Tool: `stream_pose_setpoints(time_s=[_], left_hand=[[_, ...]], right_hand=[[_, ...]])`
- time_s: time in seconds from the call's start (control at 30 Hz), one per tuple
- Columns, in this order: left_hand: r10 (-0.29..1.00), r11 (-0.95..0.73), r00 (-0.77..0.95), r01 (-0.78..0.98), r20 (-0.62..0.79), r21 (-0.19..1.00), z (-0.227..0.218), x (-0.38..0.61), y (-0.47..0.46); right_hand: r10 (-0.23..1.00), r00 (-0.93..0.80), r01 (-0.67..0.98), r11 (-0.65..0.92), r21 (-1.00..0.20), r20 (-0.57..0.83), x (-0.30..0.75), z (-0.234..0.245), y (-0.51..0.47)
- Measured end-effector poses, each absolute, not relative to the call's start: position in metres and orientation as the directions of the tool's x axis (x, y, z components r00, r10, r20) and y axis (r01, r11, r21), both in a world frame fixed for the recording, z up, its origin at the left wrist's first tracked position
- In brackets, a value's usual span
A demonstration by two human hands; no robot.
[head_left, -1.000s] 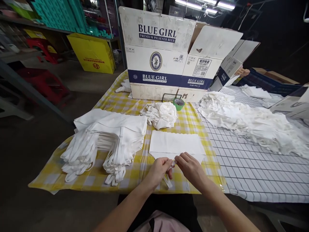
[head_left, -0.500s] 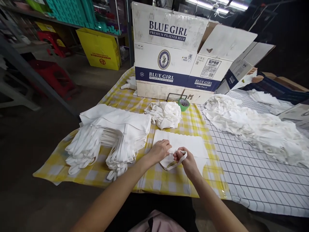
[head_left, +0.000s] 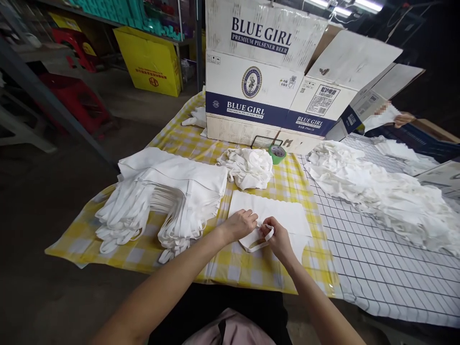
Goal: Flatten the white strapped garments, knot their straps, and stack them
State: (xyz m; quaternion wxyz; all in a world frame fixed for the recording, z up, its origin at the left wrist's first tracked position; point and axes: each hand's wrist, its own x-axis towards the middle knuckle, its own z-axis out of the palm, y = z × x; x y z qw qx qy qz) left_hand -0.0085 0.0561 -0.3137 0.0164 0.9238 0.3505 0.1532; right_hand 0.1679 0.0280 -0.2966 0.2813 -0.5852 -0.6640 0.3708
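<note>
Adjusting is seemingly being done, lower centre: strap (head_left: pixel 270 235) pinched by right hand (head_left: pixel 279 238); left hand (head_left: pixel 240 224) curled, hold unclear; fine fingerwork probably needed next

Tube lights (head_left: pixel 368 5) glaring beyond tabletop's (head_left: pixel 247 270) far edge; floor (head_left: pixel 28 211) dim off left edge; wide-angle stretch, soft corners.

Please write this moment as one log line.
left hand: over white cloth | right hand: holds strap | left side: cloth stack | beyond: crumpled pile, green tape, carton
</note>
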Motion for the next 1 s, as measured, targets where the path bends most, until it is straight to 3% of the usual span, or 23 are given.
stream_pose_setpoints(time_s=[0.23, 0.33, 1.0], left_hand=[[0.817, -0.573, 0.512, 0.678, 0.264, 0.46, -0.322, -0.006, 0.065], [0.848, -0.522, 0.472, 0.663, 0.242, 0.536, -0.323, -0.005, 0.07], [0.853, -0.491, 0.483, 0.617, 0.197, 0.615, -0.32, -0.006, 0.079]], right_hand=[[0.953, -0.293, 0.707, 0.27, -0.653, 0.078, 0.169, -0.297, 0.04], [0.926, -0.36, 0.733, 0.354, -0.58, 0.111, 0.169, -0.3, 0.046], [0.85, -0.516, 0.74, 0.504, -0.446, 0.105, 0.172, -0.294, 0.061]])
